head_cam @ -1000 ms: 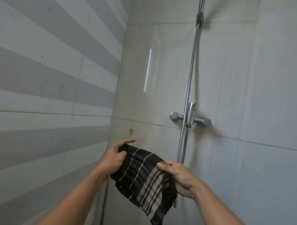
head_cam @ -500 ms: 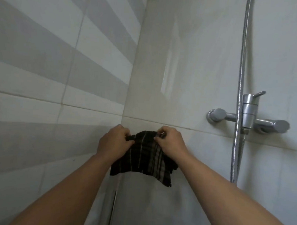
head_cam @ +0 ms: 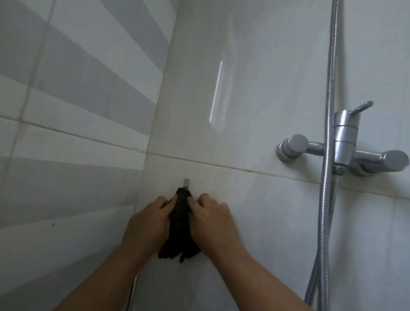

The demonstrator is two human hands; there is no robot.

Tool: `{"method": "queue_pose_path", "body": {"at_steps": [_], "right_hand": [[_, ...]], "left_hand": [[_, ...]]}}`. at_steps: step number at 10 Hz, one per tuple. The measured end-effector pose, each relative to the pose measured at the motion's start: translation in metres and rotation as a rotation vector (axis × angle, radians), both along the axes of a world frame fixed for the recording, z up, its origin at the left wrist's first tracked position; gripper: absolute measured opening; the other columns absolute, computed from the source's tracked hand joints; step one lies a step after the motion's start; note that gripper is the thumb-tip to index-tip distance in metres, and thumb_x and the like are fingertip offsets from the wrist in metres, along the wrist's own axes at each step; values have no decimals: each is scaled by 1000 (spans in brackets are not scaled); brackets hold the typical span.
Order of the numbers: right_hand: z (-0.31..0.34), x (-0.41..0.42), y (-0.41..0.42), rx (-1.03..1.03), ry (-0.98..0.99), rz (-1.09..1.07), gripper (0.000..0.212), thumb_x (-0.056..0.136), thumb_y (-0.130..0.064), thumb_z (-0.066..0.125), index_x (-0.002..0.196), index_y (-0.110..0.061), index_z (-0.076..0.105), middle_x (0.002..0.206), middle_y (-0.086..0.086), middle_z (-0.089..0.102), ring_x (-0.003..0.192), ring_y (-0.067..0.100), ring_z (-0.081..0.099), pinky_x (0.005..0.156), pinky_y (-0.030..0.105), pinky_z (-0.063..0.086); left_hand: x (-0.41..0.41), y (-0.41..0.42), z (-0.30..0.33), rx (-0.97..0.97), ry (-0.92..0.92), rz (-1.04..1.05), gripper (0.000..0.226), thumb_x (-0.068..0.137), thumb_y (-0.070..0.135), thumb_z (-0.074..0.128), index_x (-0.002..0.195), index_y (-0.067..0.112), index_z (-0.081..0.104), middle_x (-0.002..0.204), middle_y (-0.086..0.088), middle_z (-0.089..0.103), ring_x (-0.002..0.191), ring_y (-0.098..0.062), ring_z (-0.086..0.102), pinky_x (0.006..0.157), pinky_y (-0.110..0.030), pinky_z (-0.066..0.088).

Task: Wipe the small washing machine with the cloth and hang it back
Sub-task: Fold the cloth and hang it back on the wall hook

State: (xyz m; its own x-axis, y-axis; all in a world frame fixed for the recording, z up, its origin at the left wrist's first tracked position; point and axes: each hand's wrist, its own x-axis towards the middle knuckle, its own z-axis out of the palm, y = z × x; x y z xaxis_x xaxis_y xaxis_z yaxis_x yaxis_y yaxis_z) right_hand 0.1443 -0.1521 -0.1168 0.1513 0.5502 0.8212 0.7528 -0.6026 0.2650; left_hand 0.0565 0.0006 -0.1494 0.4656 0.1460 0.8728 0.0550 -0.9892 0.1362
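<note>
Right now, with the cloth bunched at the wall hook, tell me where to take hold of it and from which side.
Grip the cloth at its narrow gathered top, just under the hook, coming from both sides as the left hand and right hand do. It hangs flat against the tile, so only the sides and front are open.

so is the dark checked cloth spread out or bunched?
Bunched: the dark checked cloth hangs as a narrow bundle below the small metal wall hook, left hand and right hand gripping it.

small wall hook (head_cam: 186,181), dark bunched cloth (head_cam: 179,227) hanging from it
</note>
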Motion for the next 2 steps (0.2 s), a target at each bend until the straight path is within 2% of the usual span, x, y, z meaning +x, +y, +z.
{"method": "queue_pose_path", "body": {"at_steps": [1,2], "right_hand": [[-9,-21,-18,-5,186,27,59,94,-39,32,147,-20,48,116,8,58,93,30,60,68,38,48],[-12,-59,-61,55,293,126,56,102,-39,36,157,-31,29,138,-1,44,118,22,49,90,38,51]], "left_hand": [[-5,-9,-14,-277,-92,-204,56,97,24,41,152,36,37,134,5,53,109,-11,57,86,-26,52],[-21,-14,-31,-370,-5,-132,61,97,45,36,156,33,29,160,-3,31,142,-23,37,116,-38,34]]}}
